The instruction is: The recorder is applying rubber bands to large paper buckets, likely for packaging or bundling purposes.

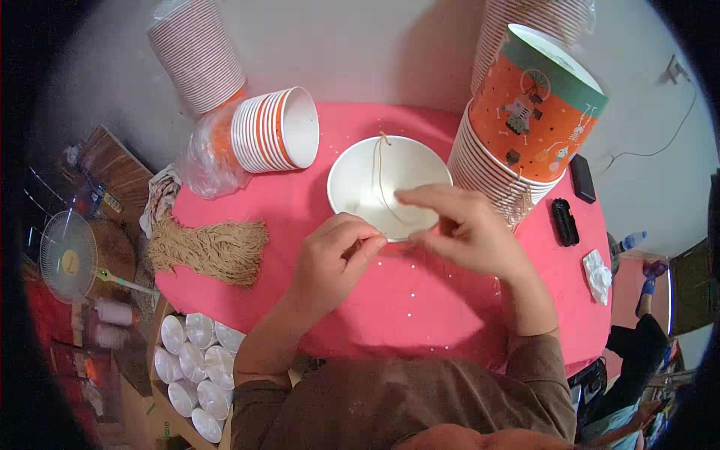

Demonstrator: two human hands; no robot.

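In front of me a white-lined paper bucket (352,176) stands with its mouth facing up, and a little of its orange outside shows at the near rim. A thin tan cord (381,176) is knotted at the far rim and hangs down inside. My left hand (341,251) is closed, thumb and forefinger pinched at the near rim; whether cord is also between them is hidden. Over the right part of the mouth, my right hand (465,225) has thumb and forefinger apart, slightly blurred, with nothing visible between them.
Left of the bucket lie a bundle of tan cords (210,251) and a tipped stack of buckets (262,131). At right stands a tall stack of orange-and-green buckets (536,105), near a black case (565,223) and crumpled tissue (597,276). A box of clear-wrapped cups (199,360) is at lower left.
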